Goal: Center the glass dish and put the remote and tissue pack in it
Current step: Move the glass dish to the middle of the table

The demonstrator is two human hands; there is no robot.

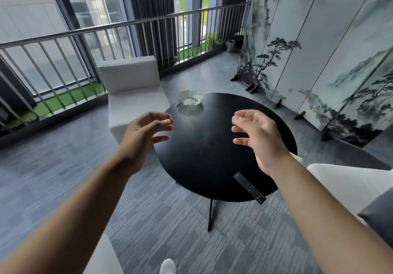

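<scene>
A ribbed clear glass dish [190,98] sits at the far left edge of a round black table [212,146]. A slim black remote [249,187] lies at the near right edge, one end poking past the rim. A pale sliver at the table's right edge [296,158], behind my right wrist, may be the tissue pack; most of it is hidden. My left hand [144,135] hovers over the table's left edge, fingers apart and empty. My right hand [258,135] hovers over the right half, fingers curled apart, also empty. Both hands are short of the dish.
A white chair [131,86] stands behind the table on the left, another white seat with a grey cushion [350,184] on the right. A painted folding screen [329,50] closes the right side. A metal railing [127,31] runs along the back. Grey carpet surrounds the table.
</scene>
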